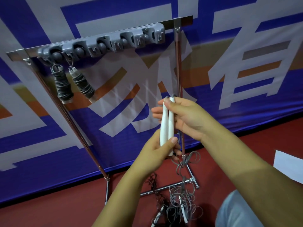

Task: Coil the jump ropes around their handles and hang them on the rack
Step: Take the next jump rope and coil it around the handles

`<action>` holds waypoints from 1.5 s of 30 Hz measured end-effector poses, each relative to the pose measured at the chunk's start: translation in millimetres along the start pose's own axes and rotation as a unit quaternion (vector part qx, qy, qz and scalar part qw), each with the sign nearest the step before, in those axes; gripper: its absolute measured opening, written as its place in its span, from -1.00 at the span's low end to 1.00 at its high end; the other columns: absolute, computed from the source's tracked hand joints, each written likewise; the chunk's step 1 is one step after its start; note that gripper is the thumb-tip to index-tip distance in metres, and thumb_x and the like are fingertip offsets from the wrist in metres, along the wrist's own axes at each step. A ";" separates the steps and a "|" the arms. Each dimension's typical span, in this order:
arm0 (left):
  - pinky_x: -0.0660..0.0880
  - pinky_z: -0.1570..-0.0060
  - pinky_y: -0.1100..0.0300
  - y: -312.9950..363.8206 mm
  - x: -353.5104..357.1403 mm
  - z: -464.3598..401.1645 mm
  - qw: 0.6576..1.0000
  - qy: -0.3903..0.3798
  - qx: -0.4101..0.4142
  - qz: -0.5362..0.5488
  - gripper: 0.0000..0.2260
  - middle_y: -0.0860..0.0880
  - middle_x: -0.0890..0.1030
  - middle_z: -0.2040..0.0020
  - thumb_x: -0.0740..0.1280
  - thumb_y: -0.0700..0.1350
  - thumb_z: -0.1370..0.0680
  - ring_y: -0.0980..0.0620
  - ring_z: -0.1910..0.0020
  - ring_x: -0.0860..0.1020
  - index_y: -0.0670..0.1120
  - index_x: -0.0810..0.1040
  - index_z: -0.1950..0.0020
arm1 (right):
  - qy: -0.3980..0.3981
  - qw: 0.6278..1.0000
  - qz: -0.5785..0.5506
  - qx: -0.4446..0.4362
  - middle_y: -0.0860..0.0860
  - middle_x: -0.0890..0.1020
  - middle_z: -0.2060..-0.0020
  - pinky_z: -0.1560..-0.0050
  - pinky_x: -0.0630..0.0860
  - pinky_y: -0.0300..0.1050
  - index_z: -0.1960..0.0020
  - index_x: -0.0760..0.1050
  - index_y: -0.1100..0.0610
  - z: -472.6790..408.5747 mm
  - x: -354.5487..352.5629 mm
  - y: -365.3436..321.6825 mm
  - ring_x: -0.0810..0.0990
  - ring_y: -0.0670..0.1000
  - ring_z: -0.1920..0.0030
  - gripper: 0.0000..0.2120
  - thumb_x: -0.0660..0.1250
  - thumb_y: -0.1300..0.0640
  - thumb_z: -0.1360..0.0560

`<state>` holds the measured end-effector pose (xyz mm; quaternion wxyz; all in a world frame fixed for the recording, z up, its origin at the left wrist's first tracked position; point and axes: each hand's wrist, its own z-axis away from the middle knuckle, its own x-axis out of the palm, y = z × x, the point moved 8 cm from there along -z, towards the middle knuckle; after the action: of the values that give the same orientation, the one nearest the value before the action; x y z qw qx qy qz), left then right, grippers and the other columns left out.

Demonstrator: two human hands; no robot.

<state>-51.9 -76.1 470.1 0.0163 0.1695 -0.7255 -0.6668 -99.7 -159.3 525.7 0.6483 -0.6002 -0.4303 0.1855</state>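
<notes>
Holding a pair of white handles (167,126) side by side and upright at the centre of the frame, with no cord yet wound on them. Gripped low by the left hand (157,149), thumb pressed across the front near the bottom ends; pinched near the top by the right hand (183,115), fingers curled round both tips. Trailed from the lower end a grey cord (185,163), loose and kinked, down to the red floor (65,202).

Hung already at the upper left of the frame: two coiled ropes (72,84), each wound tight in grey cord and caught on the first hooks of the grey rack (105,41). Left bare along the bar toward the upper right: the other hooks and clips.

Lay at the bottom centre a tangled heap of ropes (177,205), dark and grey cords mixed, several white handles poking out; exact count not to be told. Judged as roughly the early-middle of the job: two done, a third in hand and about to be wound, more waiting on the floor. Stood behind all of it a blue banner (246,71) with large pale characters.
</notes>
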 end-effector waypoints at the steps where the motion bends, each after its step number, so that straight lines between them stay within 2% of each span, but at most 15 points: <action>1: 0.56 0.17 0.09 3.0 -7.7 -0.2 0.998 0.014 0.006 -0.068 -0.77 -0.01 0.63 0.19 0.26 0.09 -0.56 0.01 0.21 0.61 -0.04 0.52 -0.06 | -0.008 1.000 -0.002 0.009 0.11 0.71 0.15 -0.07 0.61 0.00 -0.03 0.51 0.22 -0.1 0.2 -1.3 0.69 0.10 0.03 -0.84 0.21 0.16 -0.59; 3: 0.54 0.09 0.08 14.6 -38.9 -4.4 0.992 0.107 0.015 -0.064 -0.63 0.01 0.65 0.19 0.18 0.22 -0.54 0.00 0.15 0.62 -0.03 0.60 0.06 | -0.037 0.999 0.005 0.036 0.13 0.70 0.19 -0.02 0.60 0.06 -0.01 0.49 0.25 -0.3 0.8 -5.4 0.69 0.12 0.08 -0.86 0.19 0.20 -0.59; 5: 0.52 -0.05 0.07 26.9 -69.8 -15.5 0.976 0.186 0.040 0.104 -0.49 0.02 0.67 0.09 0.05 0.29 -0.50 0.04 0.02 0.63 -0.06 0.59 0.01 | -0.079 0.994 0.025 0.073 0.16 0.70 0.17 -0.01 0.61 0.12 -0.01 0.48 0.27 -0.5 3.9 -7.4 0.68 0.13 0.07 -0.86 0.19 0.22 -0.59; 8: 0.43 -0.27 0.03 46.5 -56.1 -49.2 0.975 0.085 0.051 0.199 -0.45 -0.05 0.62 -0.15 -0.04 0.25 -0.54 0.01 -0.24 0.53 -0.06 0.53 -0.21 | -0.147 0.982 0.043 0.107 0.19 0.69 0.15 -0.01 0.61 0.16 0.00 0.48 0.28 0.4 17.0 -9.7 0.69 0.15 0.06 -0.84 0.25 0.20 -0.50; 10: 0.53 -0.11 0.16 34.6 -26.9 -61.6 0.992 0.001 -0.013 0.124 -0.58 -0.03 0.66 0.04 0.00 0.07 -0.64 0.06 -0.05 0.61 -0.15 0.51 -0.23 | -0.159 0.982 0.026 0.100 0.19 0.68 0.19 0.05 0.63 0.14 0.02 0.47 0.29 -0.4 22.5 -19.1 0.69 0.15 0.11 -0.81 0.26 0.18 -0.43; 12: 0.52 0.12 0.25 11.4 -20.5 -67.1 0.999 -0.020 -0.037 0.010 -0.75 -0.02 0.62 0.26 0.15 -0.12 -0.64 0.10 0.23 0.58 -0.25 0.55 -0.05 | -0.115 0.991 -0.007 0.062 0.16 0.68 0.27 0.14 0.64 0.09 0.06 0.46 0.28 -5.0 12.0 -37.2 0.69 0.13 0.17 -0.88 0.24 0.22 -0.47; 17: 0.46 0.16 0.16 -98.0 -41.5 -63.2 0.978 -0.044 -0.120 -0.166 -0.76 0.05 0.57 0.39 0.32 -0.05 -0.57 0.08 0.31 0.51 -0.09 0.52 0.28 | 0.041 0.997 0.039 -0.049 0.07 0.62 0.33 0.19 0.65 -0.07 0.12 0.47 0.22 -6.2 -38.9 -85.9 0.68 0.01 0.23 -0.83 0.16 0.25 -0.61; 19: 0.53 0.11 0.06 -144.3 -46.8 -51.5 0.963 -0.036 -0.199 -0.176 -0.75 0.01 0.62 0.37 0.31 -0.01 -0.58 0.02 0.28 0.55 -0.10 0.57 0.23 | 0.041 0.995 0.065 -0.060 0.07 0.61 0.32 0.17 0.65 -0.05 0.13 0.47 0.22 -7.5 -36.5 -87.5 0.68 0.01 0.24 -0.83 0.17 0.25 -0.61; 22: 0.48 0.25 0.20 -165.3 -59.6 -47.2 0.957 0.022 -0.241 -0.160 -0.70 -0.02 0.62 0.38 0.28 0.04 -0.58 0.05 0.33 0.54 -0.14 0.58 0.21 | 0.025 0.994 0.091 -0.052 0.06 0.62 0.33 0.08 0.65 0.03 0.12 0.48 0.22 -10.3 -29.2 -74.9 0.68 0.04 0.21 -0.84 0.18 0.24 -0.61; 28: 0.43 0.30 0.20 -97.0 -82.8 -65.4 0.975 0.149 -0.167 -0.014 -0.54 -0.02 0.53 0.49 0.08 0.10 -0.65 0.08 0.49 0.52 -0.19 0.55 0.21 | 0.000 0.991 0.130 0.014 0.09 0.60 0.20 0.11 0.61 -0.07 0.07 0.46 0.21 -5.1 -36.3 -31.2 0.64 -0.03 0.27 -0.87 0.19 0.21 -0.61; 32: 0.35 0.28 0.15 -25.8 -64.2 -80.2 0.981 0.094 -0.111 0.126 -0.55 -0.10 0.56 0.27 0.07 0.14 -0.63 0.03 0.40 0.42 -0.12 0.56 0.19 | -0.086 0.980 0.138 0.111 0.05 0.62 0.01 0.13 0.63 -0.12 0.02 0.50 0.18 -1.0 -19.6 16.6 0.68 -0.03 0.18 -0.90 0.21 0.20 -0.58; 35: 0.46 0.10 0.14 15.1 -42.4 -77.6 0.991 0.019 -0.071 0.108 -0.60 -0.09 0.60 0.18 0.09 0.13 -0.63 0.00 0.21 0.52 -0.10 0.61 -0.04 | -0.103 0.977 0.148 0.110 0.07 0.63 0.02 0.09 0.62 -0.10 -0.03 0.51 0.16 -5.4 -6.6 23.2 0.68 -0.04 0.16 -0.89 0.22 0.18 -0.59; 38: 0.43 0.35 0.21 35.3 -28.4 -69.5 0.993 -0.017 -0.069 0.099 -0.57 -0.05 0.61 0.22 0.06 0.14 -0.63 0.06 0.36 0.52 -0.11 0.54 -0.21 | -0.085 0.981 0.156 0.078 0.13 0.62 0.06 0.08 0.62 -0.10 -0.12 0.48 0.22 -11.1 -1.1 16.8 0.66 -0.03 0.19 -0.84 0.22 0.19 -0.60; 42: 0.46 0.28 0.15 48.3 -29.5 -69.6 0.998 -0.011 -0.052 -0.020 -0.52 -0.11 0.59 0.22 0.01 0.21 -0.62 0.01 0.30 0.53 -0.09 0.57 0.02 | -0.063 0.980 0.185 0.038 0.01 0.65 0.23 0.16 0.62 -0.16 0.01 0.52 0.13 -12.9 0.1 9.0 0.65 -0.06 0.25 -0.92 0.24 0.21 -0.59; 45: 0.53 0.03 0.00 45.6 -34.8 -69.9 0.992 -0.001 -0.036 -0.117 -0.36 -0.17 0.60 0.28 -0.02 0.31 -0.56 -0.08 0.23 0.57 -0.19 0.58 0.15 | -0.064 0.984 0.163 0.043 0.08 0.64 0.22 0.19 0.61 -0.16 0.02 0.51 0.17 -11.8 0.2 10.7 0.65 -0.06 0.28 -0.93 0.25 0.22 -0.58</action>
<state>-11.9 -131.7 529.2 -0.0564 0.2518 -0.6760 -0.6902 -87.5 -164.2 516.8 0.6057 -0.6207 -0.3588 0.3451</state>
